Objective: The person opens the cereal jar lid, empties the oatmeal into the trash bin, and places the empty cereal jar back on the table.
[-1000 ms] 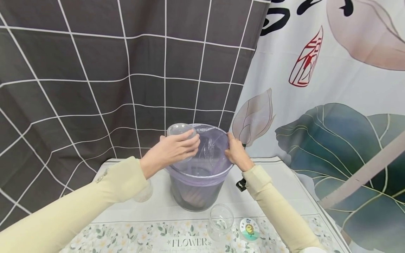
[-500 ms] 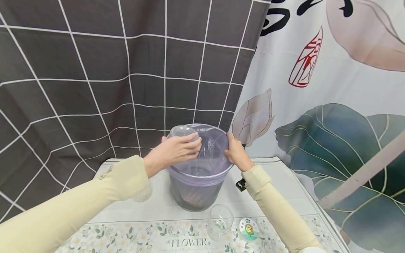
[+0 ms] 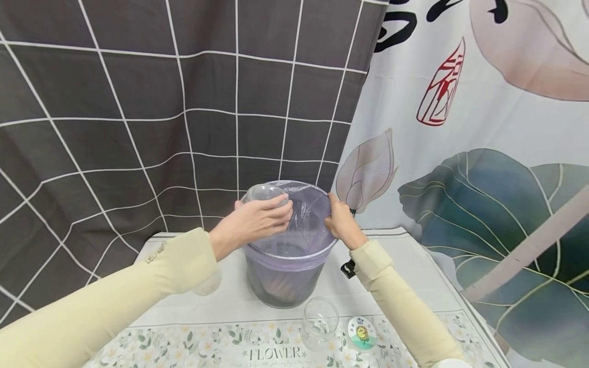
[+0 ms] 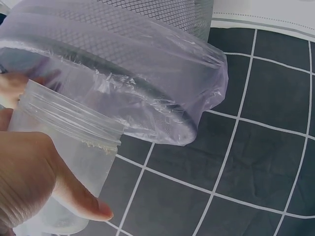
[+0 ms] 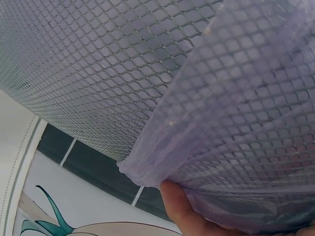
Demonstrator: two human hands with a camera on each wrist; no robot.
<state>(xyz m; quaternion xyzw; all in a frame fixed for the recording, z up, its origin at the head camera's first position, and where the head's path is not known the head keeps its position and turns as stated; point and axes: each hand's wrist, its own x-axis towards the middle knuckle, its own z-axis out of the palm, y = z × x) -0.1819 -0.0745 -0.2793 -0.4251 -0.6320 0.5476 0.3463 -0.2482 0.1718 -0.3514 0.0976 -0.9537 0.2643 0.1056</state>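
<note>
- While the left hand [image 3: 257, 220] is holding a clear jar [image 3: 266, 192] tipped over the left side of the mesh bin [image 3: 285, 289], the right hand [image 3: 341, 222] is gripping the bin's rim on the opposite side. A second clear container [image 3: 320, 322] and a round lid [image 3: 362, 333] are lying outside this work, near the bin on the table [image 3: 391, 286]. For a clean pour, the jar's mouth should be staying inside the rim, with the right hand steadying the bin.
- From the left wrist, the jar is showing its threaded, uncovered mouth facing the purple liner [image 4: 162, 64]; a few bits seem to be clinging near the threads. The thumb is lying along one side, the hand wrapping round the body; a firm hold without squeezing should be serving well.
- From the right wrist, the thumb is pressing the liner near its folded edge against the mesh; the other fingers are mostly hidden. Holding that fold down should be stopping it slipping inward.
</note>
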